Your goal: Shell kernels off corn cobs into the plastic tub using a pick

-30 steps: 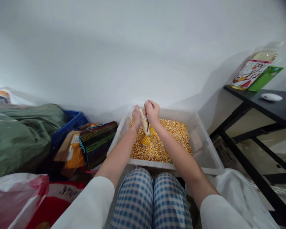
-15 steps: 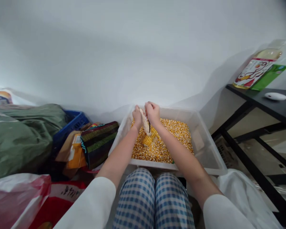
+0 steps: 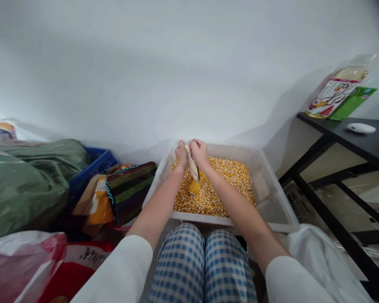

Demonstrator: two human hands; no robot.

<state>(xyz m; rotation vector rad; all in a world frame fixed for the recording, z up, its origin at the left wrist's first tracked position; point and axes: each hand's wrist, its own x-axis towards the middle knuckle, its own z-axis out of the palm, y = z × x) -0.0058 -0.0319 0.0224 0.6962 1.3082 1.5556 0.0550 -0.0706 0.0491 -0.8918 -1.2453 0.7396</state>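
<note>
My left hand point(image 3: 182, 155) is closed on the upper end of a pale, flat, elongated piece point(image 3: 194, 169) that slants down toward the kernels. What the piece is cannot be made out; a dark strip runs along its lower right side. Right beside it, my right hand point(image 3: 199, 152) has its fingers curled in a pinch against the piece's upper edge, and what lies inside them is hidden. Below both hands, a yellow ear of corn point(image 3: 195, 186) rests on loose corn kernels point(image 3: 221, 198). The kernels fill the bottom of a translucent plastic tub point(image 3: 276, 202).
To the left are a striped mesh bag point(image 3: 132, 191), a blue crate point(image 3: 96, 162), green cloth point(image 3: 28, 185) and a red bag point(image 3: 78, 265). On the right, a black shelf point(image 3: 372, 143) bears a bottle point(image 3: 337, 92) and a white mouse-shaped object point(image 3: 361, 128). White wall stands behind the tub.
My right hand has moved slightly left and down, closer to my left hand. The pale piece stays in nearly the same place above the ear of corn.
</note>
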